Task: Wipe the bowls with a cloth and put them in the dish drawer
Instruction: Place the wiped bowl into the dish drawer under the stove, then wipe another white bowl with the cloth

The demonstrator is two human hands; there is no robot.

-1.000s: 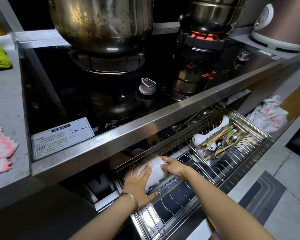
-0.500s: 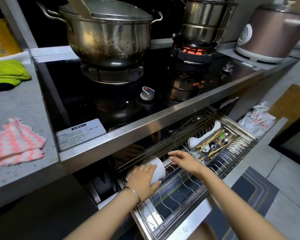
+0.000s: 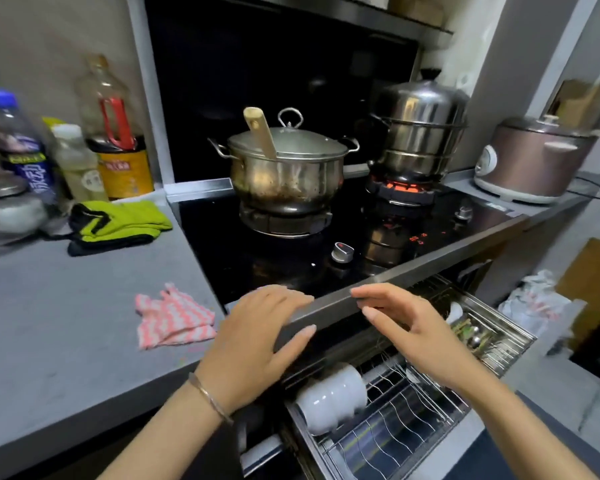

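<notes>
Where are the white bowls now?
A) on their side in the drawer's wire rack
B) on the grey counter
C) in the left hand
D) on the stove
A: the white bowls lie sideways in the wire rack; the left hand and right hand hold nothing.

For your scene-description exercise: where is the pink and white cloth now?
In the head view, the pink and white cloth lies on the grey counter, left of the stove and just left of the left hand.
</notes>
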